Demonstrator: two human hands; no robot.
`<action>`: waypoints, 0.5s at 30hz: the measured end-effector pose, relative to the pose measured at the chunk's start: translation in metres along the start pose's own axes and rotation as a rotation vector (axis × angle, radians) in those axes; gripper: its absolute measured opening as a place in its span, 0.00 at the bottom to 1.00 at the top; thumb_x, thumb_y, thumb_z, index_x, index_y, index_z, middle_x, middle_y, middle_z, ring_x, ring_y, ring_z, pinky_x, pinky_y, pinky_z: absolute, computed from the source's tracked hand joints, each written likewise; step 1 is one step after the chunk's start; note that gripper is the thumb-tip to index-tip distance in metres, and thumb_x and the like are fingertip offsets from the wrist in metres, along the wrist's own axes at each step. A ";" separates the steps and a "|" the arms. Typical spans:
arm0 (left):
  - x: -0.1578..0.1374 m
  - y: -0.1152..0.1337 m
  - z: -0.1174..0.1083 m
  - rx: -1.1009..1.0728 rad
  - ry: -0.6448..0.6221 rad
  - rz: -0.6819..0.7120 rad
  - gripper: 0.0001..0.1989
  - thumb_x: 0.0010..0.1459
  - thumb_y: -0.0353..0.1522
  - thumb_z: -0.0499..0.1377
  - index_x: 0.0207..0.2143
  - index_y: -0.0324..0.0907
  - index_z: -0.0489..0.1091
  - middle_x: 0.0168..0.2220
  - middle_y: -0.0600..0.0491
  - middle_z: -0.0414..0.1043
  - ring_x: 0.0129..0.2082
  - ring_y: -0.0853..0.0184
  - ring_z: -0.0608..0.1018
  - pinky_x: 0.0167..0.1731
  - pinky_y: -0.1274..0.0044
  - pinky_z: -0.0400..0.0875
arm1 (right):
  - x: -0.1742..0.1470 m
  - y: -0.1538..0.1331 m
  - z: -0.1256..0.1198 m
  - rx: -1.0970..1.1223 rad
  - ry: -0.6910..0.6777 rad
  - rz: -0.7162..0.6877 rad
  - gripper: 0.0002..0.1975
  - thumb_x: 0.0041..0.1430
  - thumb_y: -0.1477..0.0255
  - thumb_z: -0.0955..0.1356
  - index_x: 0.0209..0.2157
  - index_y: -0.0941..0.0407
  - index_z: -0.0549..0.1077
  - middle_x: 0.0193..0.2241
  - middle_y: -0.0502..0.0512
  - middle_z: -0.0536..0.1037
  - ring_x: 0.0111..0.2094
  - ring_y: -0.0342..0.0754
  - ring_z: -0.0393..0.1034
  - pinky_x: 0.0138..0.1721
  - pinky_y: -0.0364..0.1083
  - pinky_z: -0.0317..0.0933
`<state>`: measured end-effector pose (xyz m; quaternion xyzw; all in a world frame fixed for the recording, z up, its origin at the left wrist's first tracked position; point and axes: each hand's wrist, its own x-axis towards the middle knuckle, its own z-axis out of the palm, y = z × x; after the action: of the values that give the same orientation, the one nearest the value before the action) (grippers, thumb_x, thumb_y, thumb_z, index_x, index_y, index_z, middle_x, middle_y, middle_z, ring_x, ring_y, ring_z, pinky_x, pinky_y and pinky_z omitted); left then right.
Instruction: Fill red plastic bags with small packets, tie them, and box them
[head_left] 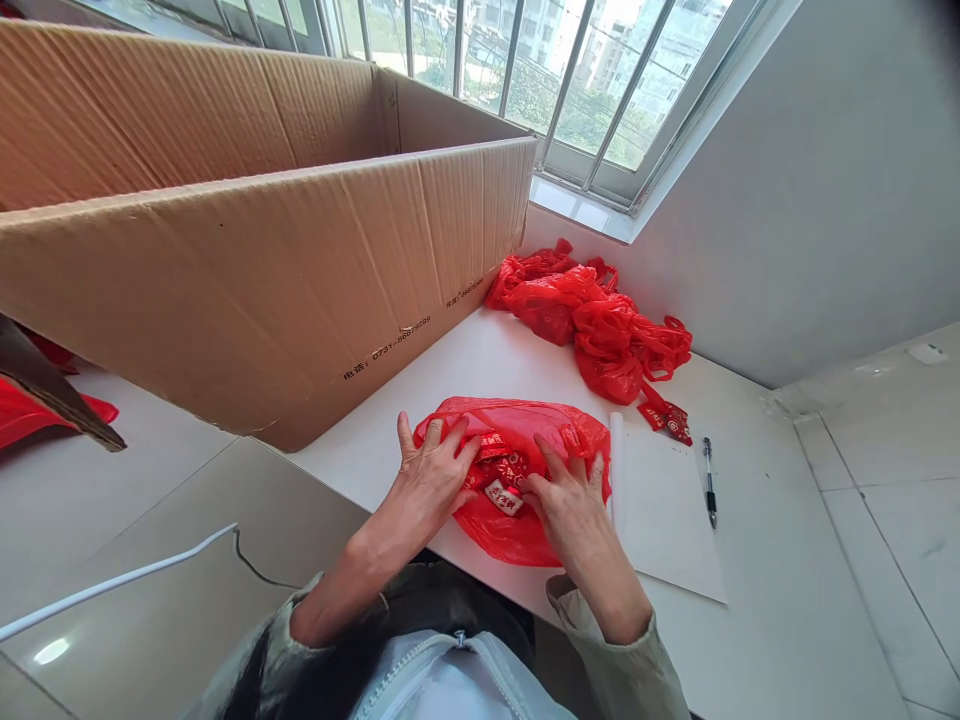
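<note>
A red plastic bag (pixel 502 545) lies on the white table in front of me, its mouth spread and facing up. Inside are red packets (pixel 513 470) with pale patterns, and a white label (pixel 503 497) with red characters. My left hand (pixel 435 468) grips the left side of the bag, fingers curled over the film and thumb by the packets. On the opposite side, my right hand (pixel 574 498) holds the bag with bent fingers, its thumb close to the label. Both fingertips are partly hidden by the film and the contents.
A large open cardboard box (pixel 300 280) stands at the left. Several tied red bags (pixel 585 310) are heaped by the wall, with a small red packet (pixel 667 417) beside them. White paper (pixel 664 510) and a pen (pixel 710 483) lie right of the bag. A barred window (pixel 525 80) is behind.
</note>
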<state>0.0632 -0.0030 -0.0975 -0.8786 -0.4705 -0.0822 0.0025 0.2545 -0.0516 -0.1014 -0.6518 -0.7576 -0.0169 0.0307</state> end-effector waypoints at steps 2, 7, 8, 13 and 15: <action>-0.003 -0.002 -0.003 -0.028 0.025 0.004 0.12 0.54 0.29 0.66 0.42 0.40 0.73 0.50 0.44 0.73 0.50 0.47 0.70 0.55 0.39 0.47 | 0.002 -0.001 0.002 -0.030 0.008 0.015 0.10 0.61 0.75 0.65 0.40 0.50 0.77 0.63 0.58 0.61 0.58 0.64 0.58 0.58 0.71 0.43; -0.004 0.005 0.005 -0.181 0.076 0.116 0.09 0.62 0.26 0.58 0.45 0.43 0.71 0.42 0.50 0.76 0.48 0.57 0.72 0.55 0.50 0.54 | -0.002 0.014 0.003 -0.114 -0.044 0.101 0.15 0.56 0.75 0.68 0.46 0.51 0.74 0.64 0.61 0.57 0.59 0.67 0.55 0.58 0.72 0.40; -0.003 0.008 0.007 -0.203 0.062 0.142 0.10 0.62 0.28 0.59 0.47 0.43 0.70 0.44 0.50 0.76 0.50 0.56 0.71 0.55 0.50 0.54 | -0.004 0.017 0.001 -0.117 -0.069 0.121 0.15 0.55 0.74 0.69 0.46 0.51 0.74 0.65 0.62 0.56 0.60 0.68 0.53 0.57 0.73 0.40; 0.002 0.019 0.013 -0.202 -0.055 0.140 0.20 0.56 0.30 0.65 0.51 0.42 0.68 0.52 0.45 0.71 0.55 0.51 0.67 0.57 0.41 0.43 | -0.007 0.024 -0.013 -0.109 -0.210 0.247 0.27 0.49 0.72 0.73 0.53 0.50 0.70 0.65 0.64 0.53 0.62 0.71 0.50 0.57 0.74 0.35; 0.004 0.020 0.015 -0.188 -0.070 0.137 0.23 0.55 0.30 0.66 0.53 0.42 0.67 0.53 0.45 0.70 0.57 0.50 0.65 0.57 0.39 0.41 | -0.006 0.023 -0.014 -0.094 -0.248 0.274 0.26 0.49 0.70 0.73 0.52 0.49 0.71 0.66 0.64 0.52 0.62 0.71 0.50 0.57 0.74 0.34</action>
<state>0.0839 -0.0099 -0.1101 -0.9073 -0.3994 -0.0951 -0.0909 0.2787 -0.0550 -0.0883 -0.7466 -0.6582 0.0326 -0.0913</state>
